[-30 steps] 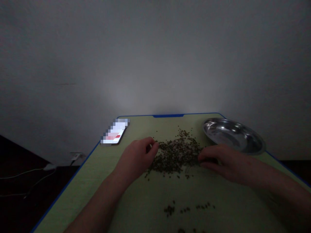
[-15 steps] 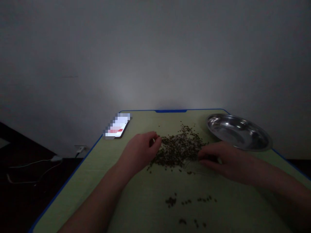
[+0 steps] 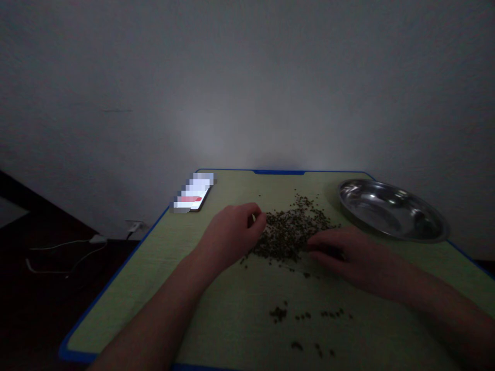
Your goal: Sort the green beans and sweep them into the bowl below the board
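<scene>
A loose heap of small dark grains (image 3: 290, 232), like dried peppercorns, is spread over the pale green tabletop (image 3: 228, 330). At the heap's left edge is my left hand (image 3: 235, 232), thumb and forefinger curled together in a pinch; whatever lies between the tips is too small to make out. My right hand (image 3: 348, 255) reaches in at the right edge, fingers bent towards the thumb close to the grains. Its fingertips are dim, and I cannot see what they hold. Nearer to me lie a small cluster of grains (image 3: 279, 313) and several scattered single ones.
An oval shiny metal dish (image 3: 381, 214) stands at the right back, beyond my right hand. At the left back edge lies a phone (image 3: 193, 193) with a lit screen. The table has a blue rim (image 3: 278, 172) and stands against a wall. White cables (image 3: 98, 239) hang at the left.
The view has shifted slightly, so the table appears a little further right and higher. My right hand has moved slightly left, in over the grains. My left hand keeps its pinch.
</scene>
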The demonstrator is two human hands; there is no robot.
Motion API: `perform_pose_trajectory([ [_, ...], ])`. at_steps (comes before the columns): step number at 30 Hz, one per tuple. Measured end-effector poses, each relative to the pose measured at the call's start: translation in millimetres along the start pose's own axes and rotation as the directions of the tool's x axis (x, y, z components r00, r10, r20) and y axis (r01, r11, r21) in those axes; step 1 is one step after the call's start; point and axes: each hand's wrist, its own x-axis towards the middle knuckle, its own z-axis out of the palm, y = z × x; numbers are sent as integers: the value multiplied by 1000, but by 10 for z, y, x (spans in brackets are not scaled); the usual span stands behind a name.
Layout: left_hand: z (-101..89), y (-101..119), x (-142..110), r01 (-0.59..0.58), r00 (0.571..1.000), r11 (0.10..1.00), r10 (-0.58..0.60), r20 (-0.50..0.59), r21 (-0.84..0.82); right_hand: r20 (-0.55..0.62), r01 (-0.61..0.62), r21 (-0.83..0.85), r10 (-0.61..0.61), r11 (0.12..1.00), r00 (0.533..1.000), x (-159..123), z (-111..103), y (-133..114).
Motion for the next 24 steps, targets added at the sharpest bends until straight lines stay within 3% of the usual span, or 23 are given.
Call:
perform_pose_trajectory([
  [24,-5,1,-13,-25,1000,1000,25,-12,-5,-35,47,-52,-49,998,998,115,80,-77],
])
